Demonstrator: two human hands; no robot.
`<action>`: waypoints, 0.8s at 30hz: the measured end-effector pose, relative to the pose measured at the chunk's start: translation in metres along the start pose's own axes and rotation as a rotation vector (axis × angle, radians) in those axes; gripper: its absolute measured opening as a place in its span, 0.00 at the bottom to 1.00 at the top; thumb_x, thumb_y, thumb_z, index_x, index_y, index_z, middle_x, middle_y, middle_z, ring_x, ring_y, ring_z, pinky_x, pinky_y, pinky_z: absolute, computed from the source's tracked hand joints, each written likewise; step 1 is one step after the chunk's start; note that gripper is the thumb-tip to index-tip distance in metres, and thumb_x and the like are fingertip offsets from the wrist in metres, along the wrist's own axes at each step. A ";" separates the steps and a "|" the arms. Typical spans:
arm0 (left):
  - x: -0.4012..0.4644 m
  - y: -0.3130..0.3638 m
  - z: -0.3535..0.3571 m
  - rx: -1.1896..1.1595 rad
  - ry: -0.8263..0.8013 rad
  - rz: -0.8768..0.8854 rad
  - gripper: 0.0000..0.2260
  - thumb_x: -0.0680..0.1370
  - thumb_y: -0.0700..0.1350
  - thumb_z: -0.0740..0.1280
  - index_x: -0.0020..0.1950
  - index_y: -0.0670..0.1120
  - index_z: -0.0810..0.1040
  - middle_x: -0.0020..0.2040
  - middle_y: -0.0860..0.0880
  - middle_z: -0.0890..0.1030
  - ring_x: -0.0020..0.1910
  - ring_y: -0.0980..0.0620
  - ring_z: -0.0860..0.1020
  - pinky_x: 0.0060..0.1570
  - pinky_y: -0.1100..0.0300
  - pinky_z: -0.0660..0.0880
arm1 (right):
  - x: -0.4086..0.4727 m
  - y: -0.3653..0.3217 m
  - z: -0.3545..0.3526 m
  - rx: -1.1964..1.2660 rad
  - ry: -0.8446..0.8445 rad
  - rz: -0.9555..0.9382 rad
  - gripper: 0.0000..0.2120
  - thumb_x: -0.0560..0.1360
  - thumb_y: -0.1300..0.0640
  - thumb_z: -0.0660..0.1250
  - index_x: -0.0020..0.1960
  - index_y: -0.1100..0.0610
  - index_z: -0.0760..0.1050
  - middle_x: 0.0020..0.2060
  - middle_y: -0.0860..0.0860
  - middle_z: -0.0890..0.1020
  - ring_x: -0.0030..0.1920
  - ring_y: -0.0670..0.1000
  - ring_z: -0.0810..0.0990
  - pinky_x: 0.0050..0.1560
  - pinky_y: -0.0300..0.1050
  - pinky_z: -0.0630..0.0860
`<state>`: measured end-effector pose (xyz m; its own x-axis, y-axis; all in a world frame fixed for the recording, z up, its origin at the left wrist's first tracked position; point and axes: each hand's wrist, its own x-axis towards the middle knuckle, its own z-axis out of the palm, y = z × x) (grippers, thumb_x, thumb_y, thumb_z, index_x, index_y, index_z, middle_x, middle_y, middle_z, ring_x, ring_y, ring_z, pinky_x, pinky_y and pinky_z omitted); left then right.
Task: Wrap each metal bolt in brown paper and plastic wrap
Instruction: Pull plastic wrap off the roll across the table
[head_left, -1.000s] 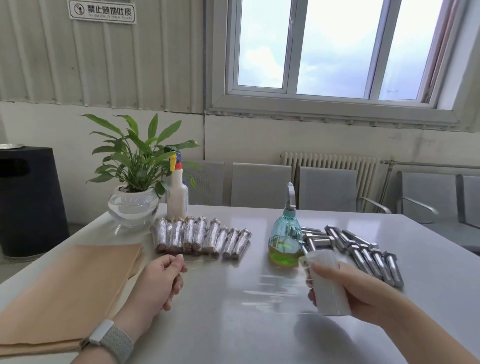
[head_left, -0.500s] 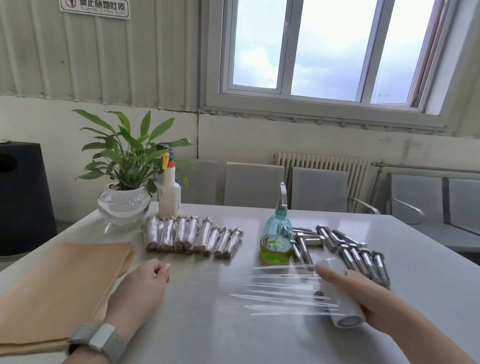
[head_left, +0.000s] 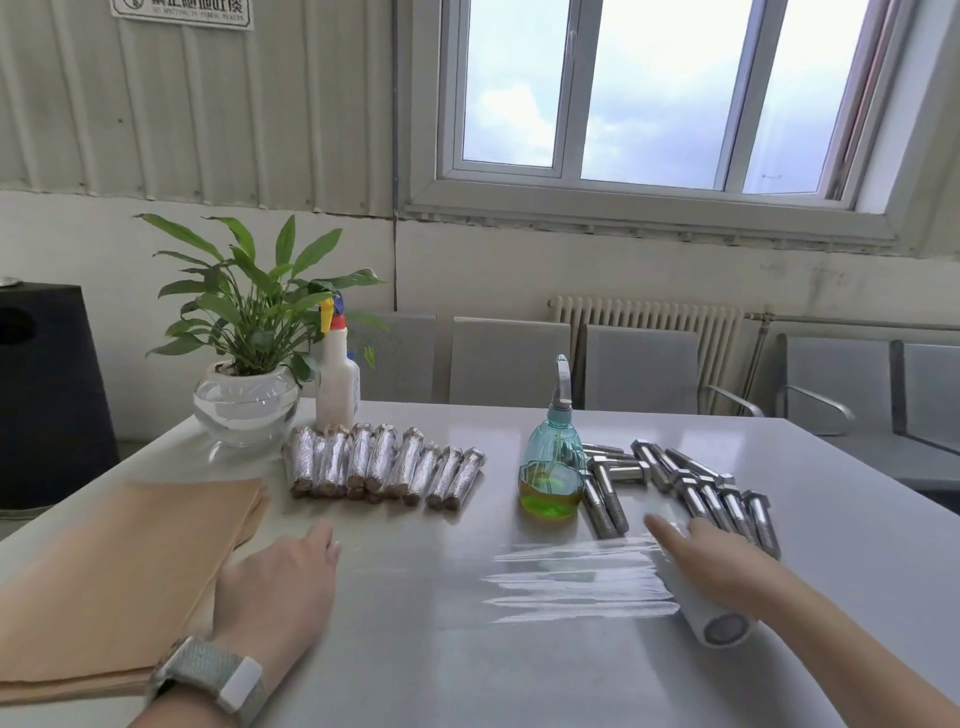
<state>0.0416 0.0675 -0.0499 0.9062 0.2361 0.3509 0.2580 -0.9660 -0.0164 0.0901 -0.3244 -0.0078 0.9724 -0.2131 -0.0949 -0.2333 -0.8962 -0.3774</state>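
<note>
A roll of plastic wrap (head_left: 711, 618) lies on the grey table (head_left: 467, 675) at the right. A clear sheet of film (head_left: 571, 577) is pulled out from it toward the left and lies flat. My right hand (head_left: 722, 561) rests on top of the roll, fingers extended. My left hand (head_left: 280, 587) lies palm down on the table at the film's left end. Several bare metal bolts (head_left: 696, 488) lie behind the roll. Several wrapped bolts (head_left: 384, 465) form a row at the back left. A stack of brown paper (head_left: 119, 571) lies at the left.
A teal pump bottle (head_left: 551, 467) with green liquid stands between the wrapped and bare bolts. A white spray bottle (head_left: 337, 379) and a potted plant (head_left: 247, 364) stand at the back left. Grey chairs (head_left: 639, 369) line the far side of the table.
My right hand has lowered the roll from the air onto the table and drawn it to the right, stretching film out flat. My left hand has flattened onto the table.
</note>
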 end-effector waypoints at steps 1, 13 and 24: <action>0.000 0.001 0.002 0.006 0.001 0.005 0.08 0.83 0.56 0.47 0.48 0.55 0.60 0.47 0.52 0.81 0.48 0.53 0.81 0.36 0.59 0.65 | 0.004 0.000 0.001 -0.027 0.003 0.001 0.35 0.79 0.33 0.47 0.71 0.60 0.65 0.67 0.59 0.74 0.64 0.57 0.74 0.53 0.48 0.68; 0.001 -0.003 0.011 -0.252 0.151 0.114 0.04 0.77 0.47 0.66 0.46 0.49 0.72 0.41 0.50 0.68 0.39 0.45 0.76 0.33 0.53 0.69 | 0.019 -0.002 0.001 -0.206 -0.011 -0.026 0.29 0.79 0.37 0.49 0.66 0.59 0.68 0.62 0.59 0.77 0.57 0.57 0.75 0.54 0.49 0.72; 0.006 -0.007 0.012 -0.390 0.090 0.178 0.07 0.77 0.40 0.64 0.46 0.53 0.73 0.42 0.53 0.68 0.41 0.49 0.71 0.37 0.54 0.66 | 0.022 0.009 -0.001 -0.180 0.037 -0.025 0.29 0.79 0.34 0.49 0.63 0.56 0.70 0.60 0.56 0.77 0.51 0.54 0.71 0.54 0.49 0.72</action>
<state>0.0497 0.0774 -0.0591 0.8880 0.0692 0.4547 -0.0605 -0.9624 0.2646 0.1089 -0.3378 -0.0127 0.9783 -0.2006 -0.0526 -0.2072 -0.9559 -0.2082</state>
